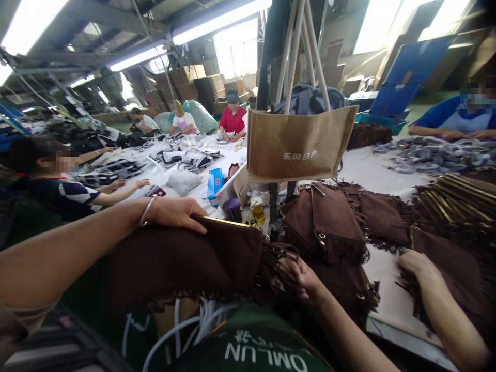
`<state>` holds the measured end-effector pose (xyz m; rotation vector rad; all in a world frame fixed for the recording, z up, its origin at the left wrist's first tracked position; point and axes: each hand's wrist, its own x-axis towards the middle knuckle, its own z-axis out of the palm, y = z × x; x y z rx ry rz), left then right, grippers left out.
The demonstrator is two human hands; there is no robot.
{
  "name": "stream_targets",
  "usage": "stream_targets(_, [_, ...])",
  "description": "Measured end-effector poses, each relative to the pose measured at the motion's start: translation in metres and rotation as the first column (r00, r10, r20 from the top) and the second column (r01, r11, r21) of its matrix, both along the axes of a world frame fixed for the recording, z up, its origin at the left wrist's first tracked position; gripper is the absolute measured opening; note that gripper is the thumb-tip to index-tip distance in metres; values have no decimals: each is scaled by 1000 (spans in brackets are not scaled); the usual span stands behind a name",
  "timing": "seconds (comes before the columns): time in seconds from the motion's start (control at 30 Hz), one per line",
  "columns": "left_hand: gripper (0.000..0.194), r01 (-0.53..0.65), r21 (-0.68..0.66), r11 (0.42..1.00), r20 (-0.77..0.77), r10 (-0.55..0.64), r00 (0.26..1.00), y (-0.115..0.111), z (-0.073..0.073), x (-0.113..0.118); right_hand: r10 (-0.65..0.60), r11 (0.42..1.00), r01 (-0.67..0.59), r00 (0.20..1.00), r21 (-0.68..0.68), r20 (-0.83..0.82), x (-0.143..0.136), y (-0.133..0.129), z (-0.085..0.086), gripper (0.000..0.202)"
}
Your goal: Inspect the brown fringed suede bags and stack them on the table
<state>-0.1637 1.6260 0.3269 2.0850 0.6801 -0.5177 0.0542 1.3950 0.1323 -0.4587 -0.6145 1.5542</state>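
Head view: a crowded bag workshop, seen over the wearer's arms.
Writing: white characters, too small to read, on the tan tote (298, 144) hanging at centre; "OMLUN" upside down on the green bag (256, 343) at the near edge.
Pouch: brown suede pouch (186, 261), gold top rim, fringe along its right end, lying near left of centre.
Left hand (176, 213): bangled, fingers curled over the pouch's top rim, gripping it.
Right hand (300, 276): fingers pinching the fringe.
Third hand (416, 263): resting flat on the white table (382, 175), far right; whose it is cannot be told.
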Motion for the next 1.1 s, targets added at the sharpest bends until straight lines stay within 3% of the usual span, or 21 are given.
stream_targets(0.07, [31,-35,-46,998,-27,34,999,3,-10,-21,12,999,-16,996,-41,-91,-9,-33,-24,40])
stream_targets(0.17, [28,-9,-127,992,-36,4,999,2,-25,-44,22,987,-26,999,-158,-29,-6,-83,-57,44])
stream_targets(0.27, [29,-30,-126,992,-40,25,999,7,-29,-63,-166,949,167,986,-269,25,19,-123,-83,35])
stream_targets(0.33, [31,-93,-81,992,-49,90,995,15,-24,-74,-286,893,305,952,-330,104,39,-131,-91,23])
stream_targets(0.37, [32,-118,-57,991,-50,116,992,18,-22,-78,-296,878,332,943,-345,155,46,-125,-91,21])
stream_targets(0.43, [34,-136,-26,990,-41,134,990,21,-17,-82,-228,897,300,943,-326,242,47,-91,-79,40])
stream_targets(0.5, [35,-119,-6,993,-18,119,993,20,-16,-79,-75,960,154,946,-233,315,29,-37,-59,74])
stream_targets(0.57, [36,-94,20,995,-1,94,996,16,-16,-73,2,993,48,915,-112,403,-2,21,-38,88])
stream_targets(0.63, [37,-78,43,996,1,78,997,15,-17,-68,7,1000,-3,912,-11,411,-33,63,-24,84])
stream_targets(0.7, [37,-63,32,997,-25,64,998,17,-17,-71,8,1000,-13,943,12,332,-58,73,-22,63])
stream_targets(0.77, [38,-47,-23,999,-55,45,997,21,-19,-80,70,998,-68,981,-17,183,-72,50,-31,52])
stream_targets(0.9, [35,-12,-197,980,-71,-2,997,16,-31,-103,188,982,-188,982,-34,-3,-69,-44,-54,40])
stream_targets(1.0, [35,12,-258,966,-60,-28,998,3,-44,-104,158,973,-152,987,-173,22,-56,-100,-66,39])
stream_targets(1.1, [33,91,-219,971,-46,-103,994,-4,-50,-96,153,943,-116,983,-312,98,-38,-136,-84,42])
